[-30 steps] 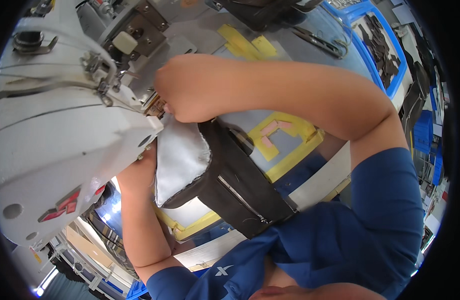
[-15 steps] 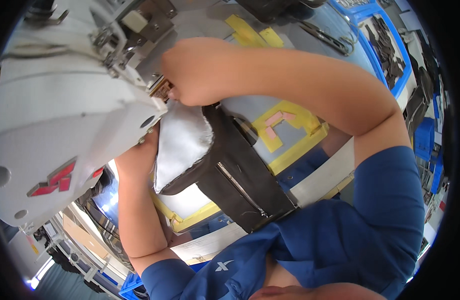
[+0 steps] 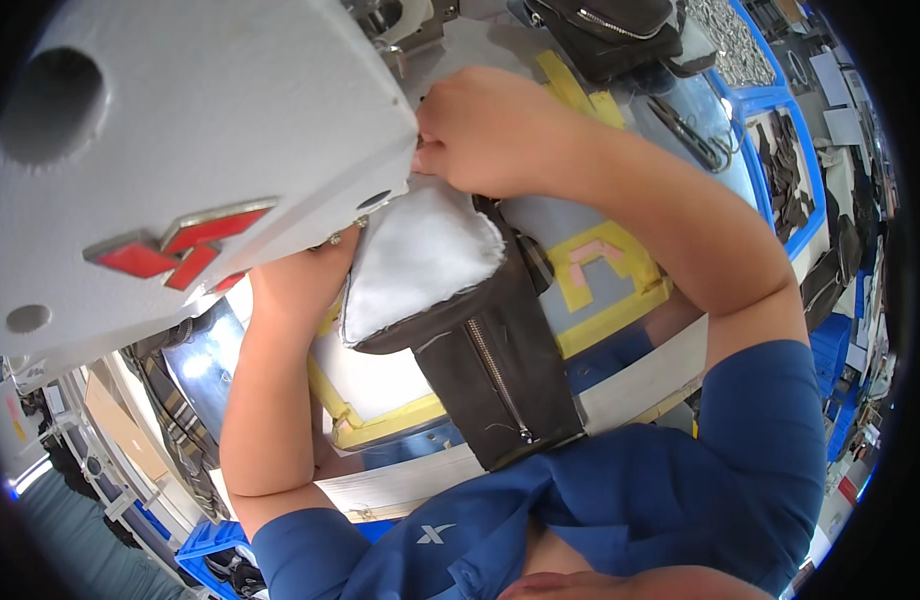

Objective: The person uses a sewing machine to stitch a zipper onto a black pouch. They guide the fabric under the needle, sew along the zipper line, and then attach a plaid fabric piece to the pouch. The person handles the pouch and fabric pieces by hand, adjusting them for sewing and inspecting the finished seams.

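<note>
My right hand (image 3: 485, 130) is curled at the edge of the white sewing machine head (image 3: 190, 160), above the white fabric lining of a dark bag piece; whatever its fingers grip is hidden. My left hand (image 3: 300, 275) reaches beneath the machine head along the lining's left side, its fingertips hidden. The white lining (image 3: 420, 260) is folded out in a rough triangle. The dark bag piece (image 3: 510, 410) extends toward my body with a long silver zipper (image 3: 495, 370) facing up.
The work plate (image 3: 620, 320) has yellow tape guides. Dark zippered pouches (image 3: 610, 30) lie at the back, with metal snips (image 3: 700, 140) nearby. Blue trays (image 3: 805, 220) of parts stand at right. A blue bin (image 3: 210, 545) sits at lower left.
The machine head fills more of the upper left, as the view has shifted. My right hand appears higher and farther right. The bag piece shows slightly more upright, still under both hands.
</note>
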Available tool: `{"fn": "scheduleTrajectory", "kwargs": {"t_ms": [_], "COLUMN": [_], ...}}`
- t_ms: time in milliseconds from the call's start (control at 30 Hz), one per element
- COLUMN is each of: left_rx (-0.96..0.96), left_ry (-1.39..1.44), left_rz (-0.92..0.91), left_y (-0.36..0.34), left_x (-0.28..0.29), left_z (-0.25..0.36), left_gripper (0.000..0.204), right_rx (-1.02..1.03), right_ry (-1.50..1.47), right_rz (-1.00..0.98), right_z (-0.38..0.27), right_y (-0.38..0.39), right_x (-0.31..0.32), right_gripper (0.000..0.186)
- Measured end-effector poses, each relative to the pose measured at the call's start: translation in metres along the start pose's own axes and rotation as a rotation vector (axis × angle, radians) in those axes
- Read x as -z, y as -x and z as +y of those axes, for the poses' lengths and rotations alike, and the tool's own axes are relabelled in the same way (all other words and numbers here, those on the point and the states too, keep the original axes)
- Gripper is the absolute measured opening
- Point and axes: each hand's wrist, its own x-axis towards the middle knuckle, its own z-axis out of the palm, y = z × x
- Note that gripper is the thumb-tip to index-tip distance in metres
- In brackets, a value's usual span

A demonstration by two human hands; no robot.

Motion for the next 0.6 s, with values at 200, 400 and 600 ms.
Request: {"fn": "scheduleTrajectory", "kwargs": {"t_ms": [200, 400, 600], "left_rx": [-0.118, 0.094, -0.107], "left_ry": [-0.043, -0.015, -0.037], "left_rz": [-0.025, -0.116, -0.016], "left_y": [0.000, 0.001, 0.000], "left_x": [-0.001, 0.005, -0.004], "left_z": [-0.003, 0.005, -0.009], "left_gripper": [0.025, 0.029, 0.029], "right_rx": [-0.058, 0.018, -0.002], "right_ry": [0.003, -0.015, -0.027], "right_rz": [-0.086, 0.071, 0.071], "right_z": [-0.002, 0.010, 0.009], "right_y": [0.000, -0.001, -0.001], "right_x": [0.006, -0.010, -0.011], "right_gripper": [0.038, 0.038, 0.039]}}
